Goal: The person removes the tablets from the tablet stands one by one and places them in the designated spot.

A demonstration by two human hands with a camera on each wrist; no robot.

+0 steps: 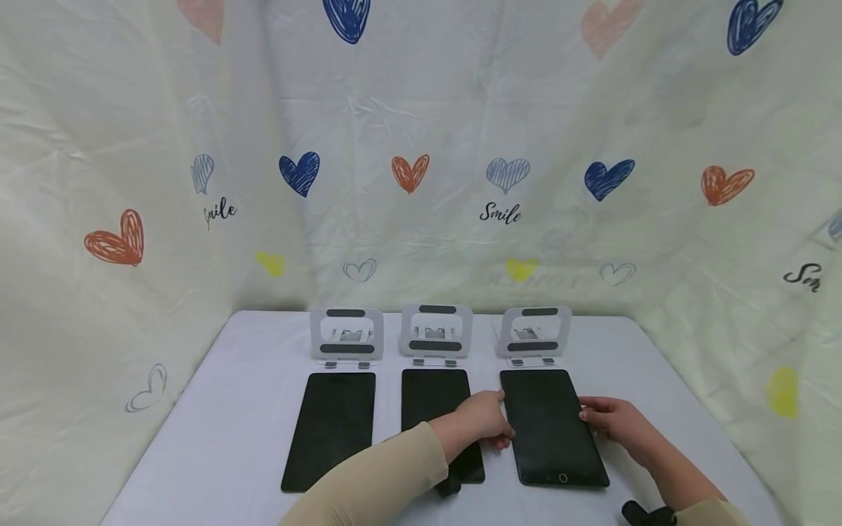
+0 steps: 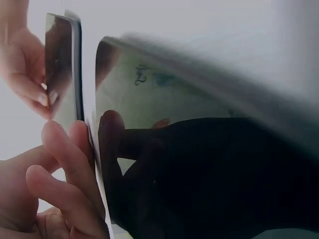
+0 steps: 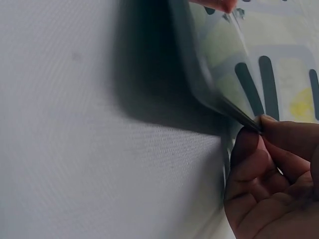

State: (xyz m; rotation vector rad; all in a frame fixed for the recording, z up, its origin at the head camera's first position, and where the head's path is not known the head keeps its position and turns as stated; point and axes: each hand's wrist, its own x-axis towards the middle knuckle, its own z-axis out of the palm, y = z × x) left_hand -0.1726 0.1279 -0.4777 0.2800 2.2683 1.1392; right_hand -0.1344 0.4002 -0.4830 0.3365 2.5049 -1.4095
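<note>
On the white table (image 1: 230, 409), three dark tablets lie flat in a row, each with a grey stand behind it on the far side. The left tablet (image 1: 332, 427) lies before the left stand (image 1: 346, 337), untouched. The middle tablet (image 1: 434, 402), near the middle stand (image 1: 437, 334), is partly covered by the left hand (image 1: 483, 420), whose fingers curl against the left edge of the right tablet (image 1: 549, 427). The right hand (image 1: 615, 420) pinches that tablet's right edge between thumb and fingers; in the blurred right wrist view this edge seems slightly lifted. The right stand (image 1: 534, 334) is just beyond it.
</note>
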